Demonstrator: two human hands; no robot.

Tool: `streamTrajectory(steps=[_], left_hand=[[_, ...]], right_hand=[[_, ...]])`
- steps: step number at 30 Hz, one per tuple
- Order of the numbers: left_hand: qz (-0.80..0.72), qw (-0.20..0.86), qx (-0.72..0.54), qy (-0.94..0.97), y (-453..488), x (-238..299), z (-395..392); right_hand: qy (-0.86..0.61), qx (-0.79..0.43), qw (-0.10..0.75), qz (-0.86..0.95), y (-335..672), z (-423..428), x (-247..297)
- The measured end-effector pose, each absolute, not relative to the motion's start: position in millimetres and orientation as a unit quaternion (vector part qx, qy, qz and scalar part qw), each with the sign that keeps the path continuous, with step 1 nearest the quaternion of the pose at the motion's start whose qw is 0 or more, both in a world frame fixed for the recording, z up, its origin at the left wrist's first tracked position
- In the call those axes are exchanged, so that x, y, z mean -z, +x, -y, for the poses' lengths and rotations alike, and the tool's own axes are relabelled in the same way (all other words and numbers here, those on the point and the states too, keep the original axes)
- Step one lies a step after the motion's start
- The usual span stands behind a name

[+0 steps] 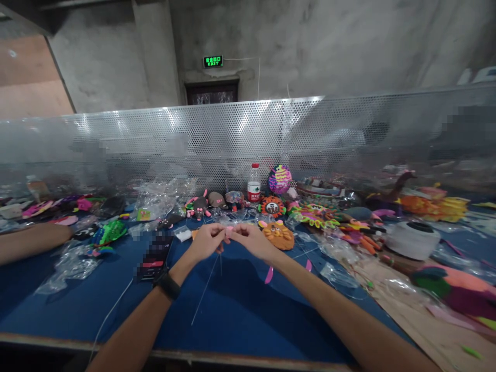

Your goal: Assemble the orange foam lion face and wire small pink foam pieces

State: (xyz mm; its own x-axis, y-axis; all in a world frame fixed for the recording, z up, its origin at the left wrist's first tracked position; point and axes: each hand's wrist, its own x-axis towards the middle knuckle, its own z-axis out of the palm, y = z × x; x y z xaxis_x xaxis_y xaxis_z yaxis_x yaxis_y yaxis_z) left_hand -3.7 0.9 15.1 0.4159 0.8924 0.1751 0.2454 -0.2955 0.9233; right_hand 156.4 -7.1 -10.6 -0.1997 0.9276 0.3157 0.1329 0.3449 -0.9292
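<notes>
My left hand and my right hand meet above the blue table, both pinched on a small pink piece held between the fingertips. A thin white thread hangs down from my left hand toward the table. My left wrist wears a black band. Two pink petal-shaped bits lie on the table under my right forearm. An orange felt animal face lies just beyond my right hand.
Colourful felt toys, clear plastic bags, a water bottle and a white tape roll crowd the table's back and right. A perforated metal screen stands behind. Another person's forearm rests at the left.
</notes>
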Motion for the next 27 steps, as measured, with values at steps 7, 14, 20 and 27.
streamTrajectory(steps=[7, 14, 20, 27], left_hand=[[-0.403, 0.447, -0.364, 0.711, -4.0, -14.0, -2.0], [-0.431, 0.454, -0.353, 0.696, -4.1, -15.2, -2.4], [-0.440, 0.462, -0.338, 0.691, -4.9, -15.9, -0.6], [-0.454, 0.449, -0.357, 0.682, -4.4, -15.9, -1.3]], right_hand=[[-0.406, -0.354, 0.489, 0.686, 157.2, 9.3, 10.0], [-0.426, -0.324, 0.504, 0.678, 156.5, 11.7, 10.0], [-0.432, -0.307, 0.503, 0.683, 156.8, 11.4, 11.0], [-0.437, -0.302, 0.504, 0.682, 157.0, 11.5, 11.9]])
